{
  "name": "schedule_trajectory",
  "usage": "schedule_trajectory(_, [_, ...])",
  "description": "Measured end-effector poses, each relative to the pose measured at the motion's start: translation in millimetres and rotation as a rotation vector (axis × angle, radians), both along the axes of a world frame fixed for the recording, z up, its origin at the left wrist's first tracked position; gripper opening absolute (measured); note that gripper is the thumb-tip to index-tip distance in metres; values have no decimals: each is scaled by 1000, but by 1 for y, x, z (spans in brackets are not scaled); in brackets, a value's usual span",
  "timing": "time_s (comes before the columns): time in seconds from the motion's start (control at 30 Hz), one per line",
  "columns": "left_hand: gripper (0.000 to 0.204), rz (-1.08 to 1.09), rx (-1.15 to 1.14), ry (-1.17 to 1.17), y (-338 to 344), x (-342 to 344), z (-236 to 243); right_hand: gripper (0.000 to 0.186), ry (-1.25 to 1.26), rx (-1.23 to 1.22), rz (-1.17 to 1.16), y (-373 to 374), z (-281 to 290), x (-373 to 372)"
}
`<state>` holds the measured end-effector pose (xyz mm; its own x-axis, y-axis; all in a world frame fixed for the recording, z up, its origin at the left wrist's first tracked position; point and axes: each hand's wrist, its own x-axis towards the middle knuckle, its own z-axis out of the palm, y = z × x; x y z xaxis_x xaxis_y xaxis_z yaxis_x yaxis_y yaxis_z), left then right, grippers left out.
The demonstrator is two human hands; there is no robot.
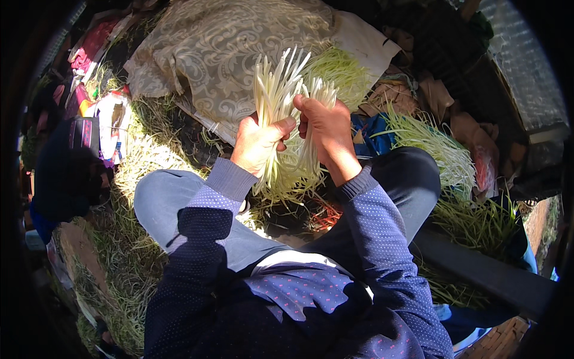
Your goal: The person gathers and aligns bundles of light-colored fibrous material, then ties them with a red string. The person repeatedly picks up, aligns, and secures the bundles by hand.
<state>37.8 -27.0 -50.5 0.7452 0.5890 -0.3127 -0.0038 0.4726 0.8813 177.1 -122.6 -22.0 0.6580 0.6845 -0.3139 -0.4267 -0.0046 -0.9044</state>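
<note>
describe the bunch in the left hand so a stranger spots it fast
Start at the large grey patterned cloth up top. In front of it, the left hand grips the bunch of pale stalks. Its white ends reach higher in view than those above the right hand.

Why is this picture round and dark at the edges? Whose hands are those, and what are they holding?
No robot here! Someone is wearing a very wide camera on their head, looking down, so the edges curve and go dark. We see almost what they see: dotted blue sleeves reaching up from below, and bent knees.

The left hand holds a bundle of long, pale stalks. The right hand holds a smaller-looking bundle.

Beyond them lies a patterned cloth, with a pale green pile of stalks near its edge. Another heap of stalks lies to the right, and loose stems are scattered on the left.
</note>
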Motion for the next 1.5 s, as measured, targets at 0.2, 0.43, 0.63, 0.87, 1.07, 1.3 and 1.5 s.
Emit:
schedule_trajectory(0.2, [38,-34,92,83,-8,5,-3,12,24,46,19,0,-7,4])
schedule_trajectory(0.43, [34,-60,15,108,-8,3,-3,16,44,-8,40,-4,-11,12])
schedule_trajectory(0.63, [29,-46,-127,41,-4,-1,-1,21,101,78,21,-7,-9,11])
schedule_trajectory(0.87, [33,-79,-141,29,-3,-2,-1,21,173,80,79,-12,-6,13])
schedule_trajectory(1.07, [35,-91,-146,-16,-5,-1,-3,17,259,164,90,-13,-11,11])
schedule_trajectory(1.3, [29,-68,-106,3,-5,-2,-5,24,227,131,78,-9,-17,14])
schedule_trajectory(1.5, [29,-58,29,110,-8,-2,-5,27,231,119,89,-6,-15,10])
